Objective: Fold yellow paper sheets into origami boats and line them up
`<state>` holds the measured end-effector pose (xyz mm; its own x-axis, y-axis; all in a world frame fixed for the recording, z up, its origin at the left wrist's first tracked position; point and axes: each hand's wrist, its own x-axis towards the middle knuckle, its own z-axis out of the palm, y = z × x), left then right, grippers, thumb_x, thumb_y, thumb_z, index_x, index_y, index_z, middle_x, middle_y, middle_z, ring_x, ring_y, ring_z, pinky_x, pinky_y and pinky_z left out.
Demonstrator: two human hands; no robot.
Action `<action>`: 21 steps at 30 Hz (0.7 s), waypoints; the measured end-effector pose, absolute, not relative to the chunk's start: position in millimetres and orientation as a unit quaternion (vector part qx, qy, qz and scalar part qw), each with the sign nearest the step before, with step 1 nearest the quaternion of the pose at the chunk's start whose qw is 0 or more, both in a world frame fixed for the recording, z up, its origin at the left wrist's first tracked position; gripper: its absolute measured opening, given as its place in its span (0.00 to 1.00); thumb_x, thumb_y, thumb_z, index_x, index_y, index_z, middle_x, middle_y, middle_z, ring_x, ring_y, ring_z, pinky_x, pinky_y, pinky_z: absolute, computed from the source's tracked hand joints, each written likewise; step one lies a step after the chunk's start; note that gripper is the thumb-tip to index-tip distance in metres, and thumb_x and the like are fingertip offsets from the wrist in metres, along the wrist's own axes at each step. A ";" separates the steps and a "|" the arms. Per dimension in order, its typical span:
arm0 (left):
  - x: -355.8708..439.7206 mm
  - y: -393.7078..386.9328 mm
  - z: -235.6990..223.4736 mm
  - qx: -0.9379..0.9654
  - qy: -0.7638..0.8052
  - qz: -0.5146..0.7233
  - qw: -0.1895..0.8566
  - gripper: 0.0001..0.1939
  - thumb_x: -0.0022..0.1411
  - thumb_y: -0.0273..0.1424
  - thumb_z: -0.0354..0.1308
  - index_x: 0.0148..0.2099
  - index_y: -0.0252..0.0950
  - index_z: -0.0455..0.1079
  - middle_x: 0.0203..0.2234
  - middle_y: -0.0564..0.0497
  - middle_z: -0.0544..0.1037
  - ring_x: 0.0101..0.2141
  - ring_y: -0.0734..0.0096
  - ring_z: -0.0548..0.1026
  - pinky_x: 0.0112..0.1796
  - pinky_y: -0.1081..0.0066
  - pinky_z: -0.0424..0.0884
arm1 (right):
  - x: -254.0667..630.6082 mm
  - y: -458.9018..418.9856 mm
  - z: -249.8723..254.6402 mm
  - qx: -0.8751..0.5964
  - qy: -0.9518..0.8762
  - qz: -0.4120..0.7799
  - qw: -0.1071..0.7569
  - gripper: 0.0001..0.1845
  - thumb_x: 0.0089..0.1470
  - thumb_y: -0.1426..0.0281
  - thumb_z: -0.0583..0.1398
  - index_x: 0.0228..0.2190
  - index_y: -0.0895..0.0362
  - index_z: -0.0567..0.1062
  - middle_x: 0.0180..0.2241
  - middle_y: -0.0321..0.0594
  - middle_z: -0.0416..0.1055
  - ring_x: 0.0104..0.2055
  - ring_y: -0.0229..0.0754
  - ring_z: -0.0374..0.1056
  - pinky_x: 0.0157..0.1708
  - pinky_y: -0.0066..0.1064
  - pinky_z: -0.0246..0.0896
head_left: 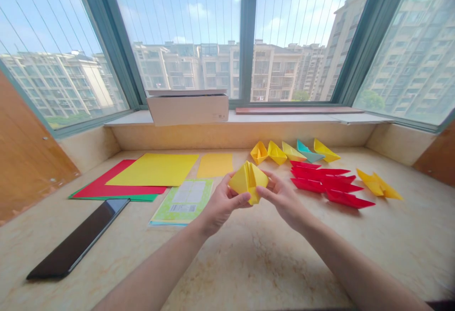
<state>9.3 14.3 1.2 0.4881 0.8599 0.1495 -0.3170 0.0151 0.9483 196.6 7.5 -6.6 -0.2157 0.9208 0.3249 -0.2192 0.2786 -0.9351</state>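
Between my two hands is a folded piece of yellow paper [242,179], pointed at the sides with a fold running down its middle. My left hand [223,199] pinches its left side, thumb across the lower front. On the right side my right hand [280,193] grips it, with the thumb near the lower middle and the fingers behind. Both sets of fingertips are partly hidden by the paper. It is held above the stone-patterned counter [245,254]. Beyond it stands a row of folded paper boats, with a yellow boat [259,152] nearest and a teal boat [309,151] farther right.
Several red paper boats [323,180] lie at the right beside a yellow folded piece [379,185]. To the left are yellow sheets [152,169], a red sheet [103,180], a green packet [183,202] and a black phone [78,240]. A white box [188,108] sits on the sill.
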 end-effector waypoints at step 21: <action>11.7 10.4 -0.6 0.608 0.249 0.536 0.530 0.40 0.65 0.48 0.56 0.70 0.43 0.40 0.64 0.38 0.60 0.61 0.51 0.63 0.57 0.54 0.63 | 193.2 2.9 -18.2 -0.386 -0.686 0.325 0.524 0.27 0.64 0.56 0.54 0.59 0.52 0.67 0.51 0.46 0.74 0.48 0.51 0.71 0.47 0.43 0.69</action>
<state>11.7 10.4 -0.6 0.3017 0.8712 0.3874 -0.2640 -0.3141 0.9119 193.2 2.9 -18.2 -0.1526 0.8698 0.4692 0.1892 0.4917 -0.8500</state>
